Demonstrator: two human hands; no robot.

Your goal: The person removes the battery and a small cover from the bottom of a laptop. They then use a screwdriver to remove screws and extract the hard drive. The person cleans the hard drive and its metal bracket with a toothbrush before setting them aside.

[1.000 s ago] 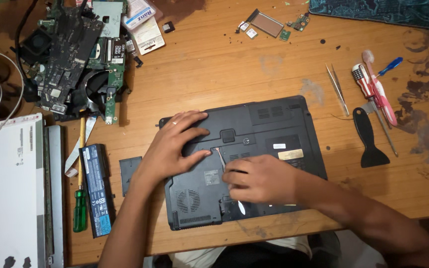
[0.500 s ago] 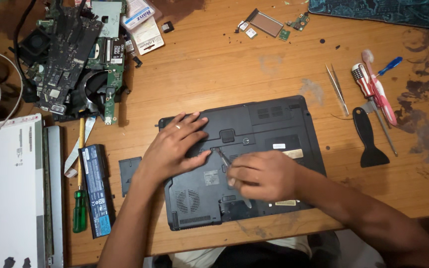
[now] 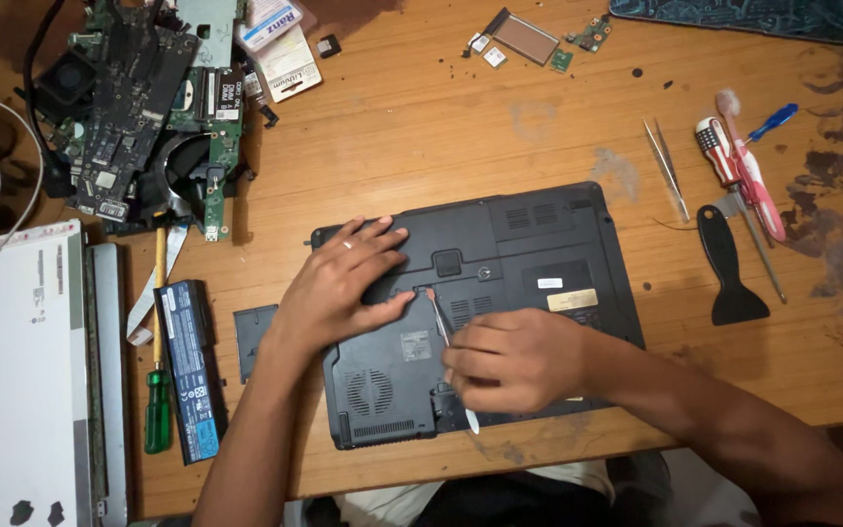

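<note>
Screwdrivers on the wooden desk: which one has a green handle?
The green-handled screwdriver lying at the left beside the black battery pack; the other, at the right, has a red-and-white striped handle.

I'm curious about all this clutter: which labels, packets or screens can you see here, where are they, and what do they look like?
Laptop base: small white and tan rectangular stickers.
Battery, left: black bar, blue-white label.
Packets, top: white, blue print.
Screen panel, far left: pale grey back.

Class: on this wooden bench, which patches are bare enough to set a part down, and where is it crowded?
Bare wood lies above the laptop, between the circuit boards and the tweezers, and below the black scraper. The far-left corner and right-hand tool row are crowded. Both the left hand and right hand cover the laptop.
</note>
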